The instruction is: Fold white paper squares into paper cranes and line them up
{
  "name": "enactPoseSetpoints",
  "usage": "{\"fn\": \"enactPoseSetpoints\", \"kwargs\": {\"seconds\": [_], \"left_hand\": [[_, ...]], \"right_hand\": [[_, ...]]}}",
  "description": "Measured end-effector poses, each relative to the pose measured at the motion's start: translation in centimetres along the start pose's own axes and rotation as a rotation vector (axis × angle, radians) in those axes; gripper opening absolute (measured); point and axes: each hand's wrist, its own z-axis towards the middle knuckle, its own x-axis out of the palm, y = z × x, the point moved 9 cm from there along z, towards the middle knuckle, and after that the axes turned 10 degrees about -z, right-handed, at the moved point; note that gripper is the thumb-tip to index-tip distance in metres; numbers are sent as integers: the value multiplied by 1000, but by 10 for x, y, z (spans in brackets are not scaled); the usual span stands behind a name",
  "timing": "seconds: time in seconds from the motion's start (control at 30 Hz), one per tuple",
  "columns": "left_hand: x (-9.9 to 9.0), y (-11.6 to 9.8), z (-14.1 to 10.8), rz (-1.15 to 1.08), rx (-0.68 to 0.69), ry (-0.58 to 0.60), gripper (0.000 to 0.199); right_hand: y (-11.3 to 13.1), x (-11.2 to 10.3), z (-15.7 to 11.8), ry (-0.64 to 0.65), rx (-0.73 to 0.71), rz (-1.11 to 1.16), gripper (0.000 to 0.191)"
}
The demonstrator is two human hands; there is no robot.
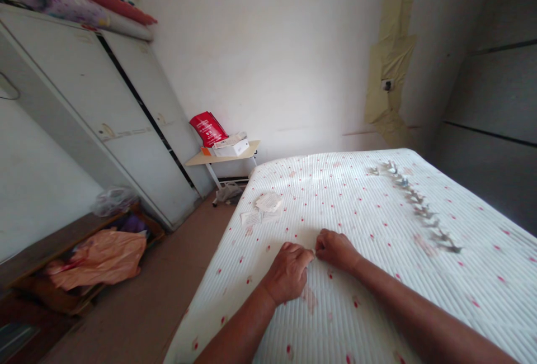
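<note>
My left hand [289,272] is closed in a pinch just above the mattress [356,202], which has a white ribbed cover with small red dots. Facing it, my right hand [337,249] is closed too, its fingertips bent inward. A tiny pale piece of paper [312,251] shows between the two sets of fingertips; most of it is hidden by the fingers. Printed paper pieces [268,202] lie flat beyond my left hand. To the right, several small folded paper figures [415,196] stand in a slanting row, blurred in detail.
A small table [195,159] beyond the mattress holds a red bag [208,128] and a white box [232,147]. A grey-white cabinet [121,90] stands left, with rolled mats [84,6] on top. An orange cloth or bag [104,258] lies on low wooden furniture.
</note>
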Motion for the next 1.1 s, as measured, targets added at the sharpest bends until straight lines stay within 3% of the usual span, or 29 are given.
{"fn": "enactPoseSetpoints", "kwargs": {"seconds": [0.33, 0.73, 0.83, 0.97, 1.1], "left_hand": [[-1, -9, 0, 41, 57, 3, 33], [3, -5, 0, 79, 16, 15, 27], [3, -5, 0, 82, 14, 8, 25], [3, -7, 0, 91, 16, 7, 24], [2, -9, 0, 103, 28, 0, 27]], "right_hand": [[-3, 0, 2, -50, -20, 44, 10], [-14, -4, 5, -78, -92, 301, 12], [-12, -4, 2, -86, -68, 276, 4], [-7, -5, -1, -136, -24, 169, 7], [-9, -3, 2, -107, -13, 179, 10]]}}
